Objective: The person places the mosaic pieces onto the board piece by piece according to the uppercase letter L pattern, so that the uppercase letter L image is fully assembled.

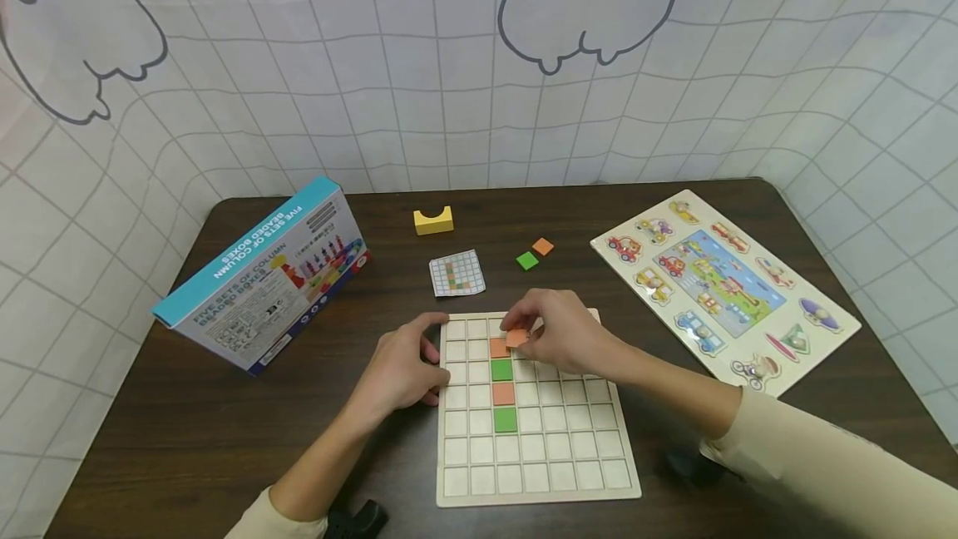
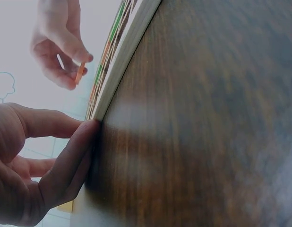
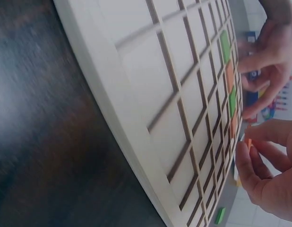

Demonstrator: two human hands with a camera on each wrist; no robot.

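Observation:
A pale wooden grid board (image 1: 535,472) lies on the dark table, with orange and green square tiles alternating down its third column. My right hand (image 1: 565,331) pinches an orange tile (image 1: 516,338) between thumb and fingers, just above the board near the top orange tile (image 1: 499,348). In the left wrist view that pinched tile stands tilted on edge, apart from the board. My left hand (image 1: 400,364) touches the board's left edge, its thumb at the upper corner and its fingertips along the side.
Beyond the board lie a small pattern card (image 1: 457,274), a loose green tile (image 1: 527,260), a loose orange tile (image 1: 543,247) and a yellow arched block (image 1: 433,221). A blue-topped box (image 1: 277,273) stands at left. At right is a picture puzzle board (image 1: 816,356).

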